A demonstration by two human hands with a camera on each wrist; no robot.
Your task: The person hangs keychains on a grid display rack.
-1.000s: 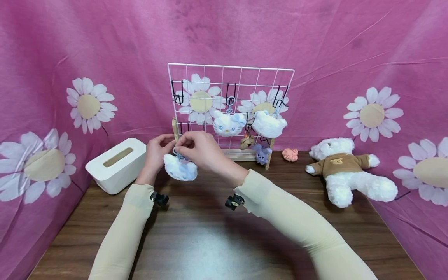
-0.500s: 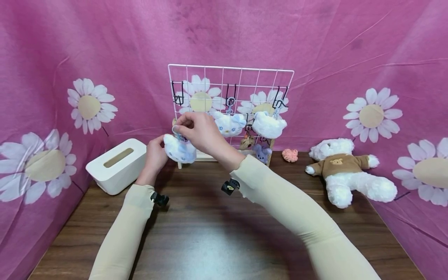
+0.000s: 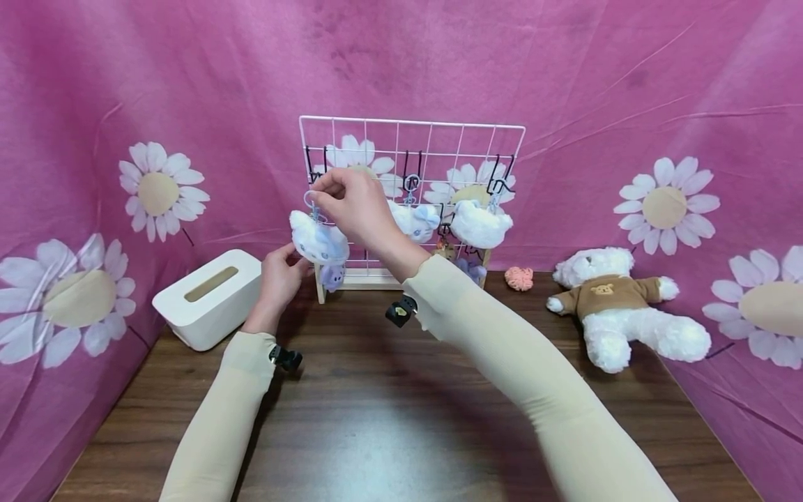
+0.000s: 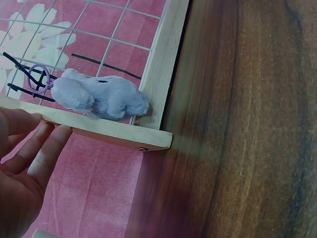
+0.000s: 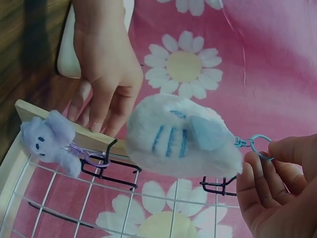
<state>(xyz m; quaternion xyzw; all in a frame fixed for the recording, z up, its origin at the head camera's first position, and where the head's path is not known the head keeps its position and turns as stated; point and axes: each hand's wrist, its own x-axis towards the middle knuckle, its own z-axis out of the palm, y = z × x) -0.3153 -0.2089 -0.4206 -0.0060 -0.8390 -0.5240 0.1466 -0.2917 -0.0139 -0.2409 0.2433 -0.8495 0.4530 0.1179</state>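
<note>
My right hand (image 3: 357, 206) pinches the blue ring (image 5: 261, 147) of a white cat-head plush keychain (image 3: 318, 238), raised before the left side of a white wire grid rack (image 3: 414, 124). In the right wrist view the plush shows blue whiskers and a blue bow. A black hook (image 3: 316, 167) on the rack's upper left is just above the ring. My left hand (image 3: 280, 282) touches the rack's left wooden post (image 4: 104, 126) with its fingertips along the outer side. Beside them a small purple plush keychain (image 4: 99, 94) hangs from a lower hook.
Two more white plush keychains (image 3: 482, 223) hang at the rack's middle and right, with small charms below. A white tissue box (image 3: 210, 300) stands left; a pink knitted piece (image 3: 519, 278) and a white teddy bear (image 3: 617, 307) lie right on the wooden table (image 3: 339, 418).
My right hand has risen with the white plush keychain, up from the rack's lower left to near the upper hook, uncovering the small purple plush. My left hand stays by the post.
</note>
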